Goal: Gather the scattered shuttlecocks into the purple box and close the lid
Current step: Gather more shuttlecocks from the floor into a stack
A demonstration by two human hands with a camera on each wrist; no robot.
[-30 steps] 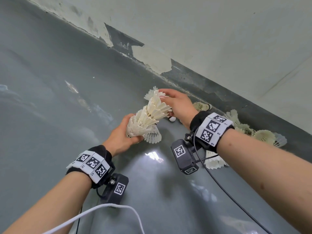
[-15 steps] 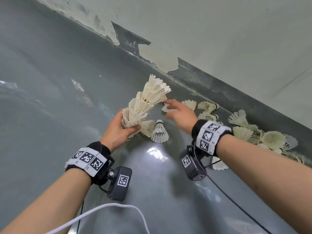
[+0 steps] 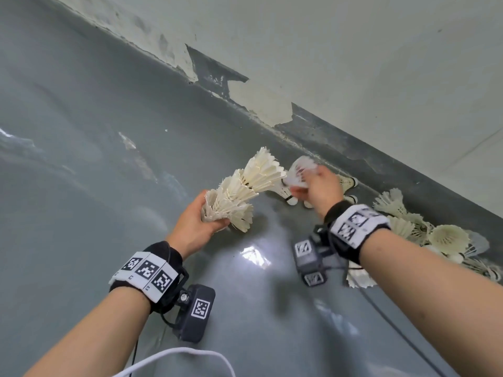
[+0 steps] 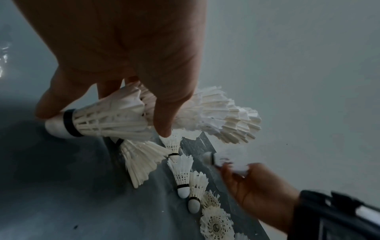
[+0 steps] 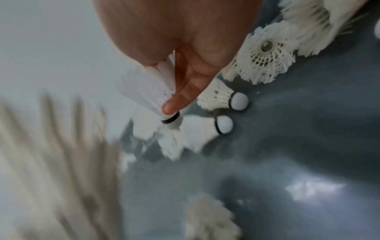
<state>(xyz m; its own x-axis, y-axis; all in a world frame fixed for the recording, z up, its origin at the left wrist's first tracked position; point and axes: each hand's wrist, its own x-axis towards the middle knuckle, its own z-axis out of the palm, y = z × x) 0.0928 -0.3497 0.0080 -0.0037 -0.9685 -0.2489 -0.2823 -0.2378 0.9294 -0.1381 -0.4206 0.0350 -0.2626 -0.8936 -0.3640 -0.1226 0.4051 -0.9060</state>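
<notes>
My left hand (image 3: 194, 224) grips the base of a long stack of nested white shuttlecocks (image 3: 245, 190), which points up and right toward the wall; the grip also shows in the left wrist view on the stack (image 4: 115, 116). My right hand (image 3: 322, 186) pinches a single shuttlecock (image 3: 300, 170), blurred by motion, just right of the stack's open end. In the right wrist view a fingertip lies along that shuttlecock (image 5: 144, 87) near its black-banded cork. The purple box is not in view.
Several loose shuttlecocks (image 3: 446, 238) lie on the grey floor along the foot of the peeling wall (image 3: 353, 63); two lie under my right hand (image 5: 222, 95), one (image 3: 359, 278) under my right wrist. A white cable (image 3: 177, 355) runs near my left forearm.
My right hand reached to the wall's foot, took one shuttlecock and lifted it beside the stack's open end. The left hand kept holding the stack, tilting it toward the wall.
</notes>
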